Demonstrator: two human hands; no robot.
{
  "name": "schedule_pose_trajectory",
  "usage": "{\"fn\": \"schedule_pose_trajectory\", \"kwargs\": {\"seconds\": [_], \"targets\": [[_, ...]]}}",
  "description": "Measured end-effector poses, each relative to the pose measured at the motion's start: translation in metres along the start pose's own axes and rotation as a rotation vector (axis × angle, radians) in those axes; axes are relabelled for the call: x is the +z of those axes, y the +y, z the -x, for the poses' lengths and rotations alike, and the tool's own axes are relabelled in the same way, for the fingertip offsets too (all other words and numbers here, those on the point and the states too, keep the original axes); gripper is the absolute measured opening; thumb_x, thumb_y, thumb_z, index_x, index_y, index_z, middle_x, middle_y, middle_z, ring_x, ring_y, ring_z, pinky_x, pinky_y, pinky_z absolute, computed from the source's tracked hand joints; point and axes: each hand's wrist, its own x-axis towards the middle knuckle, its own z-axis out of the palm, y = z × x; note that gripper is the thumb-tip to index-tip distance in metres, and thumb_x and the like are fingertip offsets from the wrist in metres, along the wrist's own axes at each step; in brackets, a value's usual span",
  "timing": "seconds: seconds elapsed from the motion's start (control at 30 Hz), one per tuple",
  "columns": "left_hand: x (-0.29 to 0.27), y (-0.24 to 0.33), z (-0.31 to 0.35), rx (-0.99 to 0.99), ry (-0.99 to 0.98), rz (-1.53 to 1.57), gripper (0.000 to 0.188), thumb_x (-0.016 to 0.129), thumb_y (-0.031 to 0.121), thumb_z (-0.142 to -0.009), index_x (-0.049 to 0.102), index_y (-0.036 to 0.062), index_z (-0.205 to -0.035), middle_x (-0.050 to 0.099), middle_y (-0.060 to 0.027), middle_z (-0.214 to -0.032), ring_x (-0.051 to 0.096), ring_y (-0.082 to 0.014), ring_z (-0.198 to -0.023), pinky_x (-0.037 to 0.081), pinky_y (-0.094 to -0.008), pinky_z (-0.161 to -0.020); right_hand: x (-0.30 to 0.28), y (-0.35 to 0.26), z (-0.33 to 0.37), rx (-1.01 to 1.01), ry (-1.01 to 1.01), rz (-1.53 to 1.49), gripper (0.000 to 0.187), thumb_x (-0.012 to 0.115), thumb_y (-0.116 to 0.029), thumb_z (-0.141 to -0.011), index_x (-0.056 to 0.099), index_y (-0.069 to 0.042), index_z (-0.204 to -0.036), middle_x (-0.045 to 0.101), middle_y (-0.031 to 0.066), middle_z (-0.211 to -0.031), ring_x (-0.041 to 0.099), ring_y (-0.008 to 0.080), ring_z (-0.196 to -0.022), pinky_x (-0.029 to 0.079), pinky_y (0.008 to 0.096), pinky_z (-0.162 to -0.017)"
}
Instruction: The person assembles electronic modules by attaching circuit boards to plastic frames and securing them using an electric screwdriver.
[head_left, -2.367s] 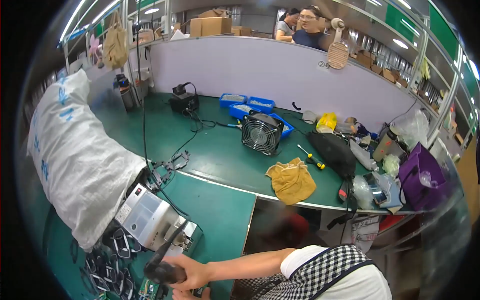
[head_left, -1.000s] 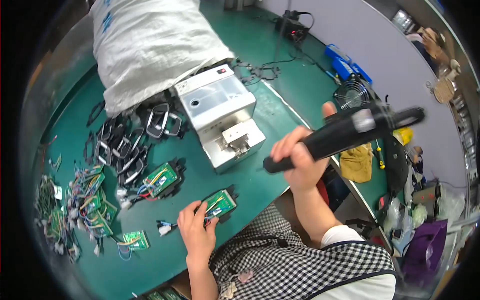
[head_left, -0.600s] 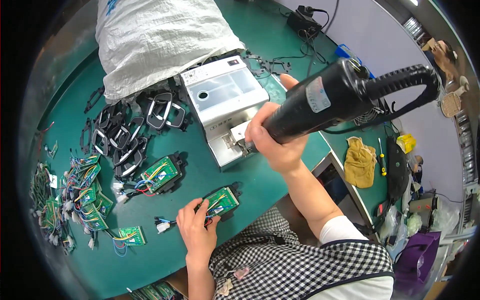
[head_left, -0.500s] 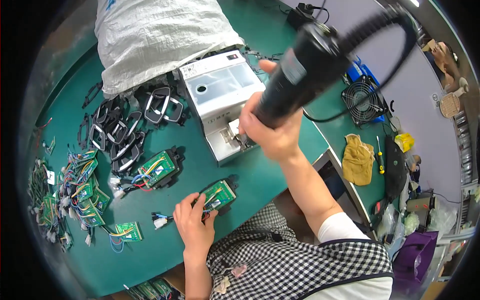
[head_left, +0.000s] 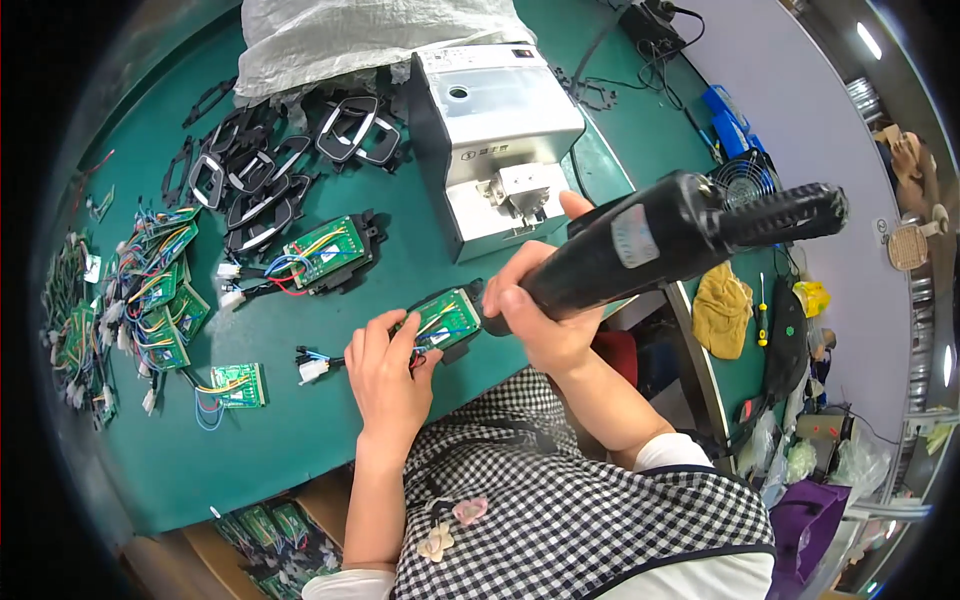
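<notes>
So far left you've got a heap of wired boards (head_left: 160, 300), then your left hand (head_left: 388, 375), fingers and thumb gripping the left end of a green circuit board (head_left: 452, 318) flat on the bench (head_left: 300, 430). Your right hand (head_left: 545, 315) is wrapped around a black corded tool (head_left: 630, 250), its lower end by the board's right edge; can't tell if they touch.

L hand (head_left: 391, 385) holding grn PCB (head_left: 449, 317); R hand (head_left: 545, 318) gripping blk corded tool (head_left: 625, 245), low end nr PCB's R edge. Silver machine (head_left: 505, 110) beyond.
</notes>
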Motion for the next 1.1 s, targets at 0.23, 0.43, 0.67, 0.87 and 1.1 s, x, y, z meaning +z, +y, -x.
{"fn": "schedule_pose_trajectory", "kwargs": {"seconds": [0.23, 0.43, 0.67, 0.87, 1.1], "targets": [[-0.002, -0.001, -0.002, -0.017, -0.011, -0.007, 0.045, 0.072, 0.005, -0.056, 0.058, 0.0034, -0.098, 0.053, -0.0084, -0.097, 0.049, -0.0257, -0.087, 0.037, -0.0367, -0.077, 0.000, 0.012, -0.003, 0.066, -0.201, 0.111, 0.069, 0.053, 0.008, -0.070, 0.014, 0.003, -0.127, 0.055, 0.0093, -0.066, 0.052, 0.0125, -0.054, 0.044, 0.0221, -0.051], [0.011, -0.015, 0.003, 0.101, -0.125, -0.061, 0.034, 0.065, 0.010, -0.066, 0.058, 0.0067, -0.099, 0.053, -0.0151, -0.106, 0.051, -0.0321, -0.096, 0.039, -0.0419, -0.077, 0.013, 0.008, -0.016, -0.035, -0.421, 0.266, 0.061, 0.069, -0.009, -0.058, 0.046, 0.001, -0.114, 0.057, 0.0135, -0.097, 0.058, 0.0256, -0.086, 0.045, 0.0342, -0.078], [0.012, -0.006, 0.003, 0.116, 0.157, 0.062, 0.035, 0.064, 0.010, -0.067, 0.053, -0.0043, -0.096, 0.054, -0.0209, -0.098, 0.051, -0.0371, -0.093, 0.039, -0.0426, -0.078, 0.019, 0.010, -0.020, 0.052, -0.732, 0.064, 0.061, 0.065, -0.015, -0.065, 0.041, -0.001, -0.119, 0.058, 0.0146, -0.091, 0.058, 0.0297, -0.073, 0.046, 0.0326, -0.064], [0.016, -0.017, -0.002, 0.242, 0.080, -0.111, 0.034, 0.066, 0.027, -0.070, 0.060, 0.0024, -0.093, 0.057, -0.0172, -0.089, 0.053, -0.0379, -0.080, 0.042, -0.0450, -0.069, 0.013, -0.004, -0.006, -0.153, -0.427, 0.104, 0.059, 0.064, -0.013, -0.064, 0.041, -0.003, -0.117, 0.058, 0.0100, -0.074, 0.057, 0.0206, -0.061, 0.041, 0.0291, -0.055], [-0.010, 0.018, -0.001, 0.102, -0.078, -0.148, 0.032, 0.065, 0.021, -0.072, 0.059, 0.0018, -0.098, 0.055, -0.0166, -0.100, 0.051, -0.0350, -0.090, 0.040, -0.0415, -0.078, -0.018, 0.012, 0.030, -0.056, 0.129, 0.047, 0.050, 0.060, 0.000, -0.072, 0.036, -0.001, -0.115, 0.050, 0.0007, -0.069, 0.037, 0.0047, -0.053, 0.029, 0.0216, -0.045]]}}
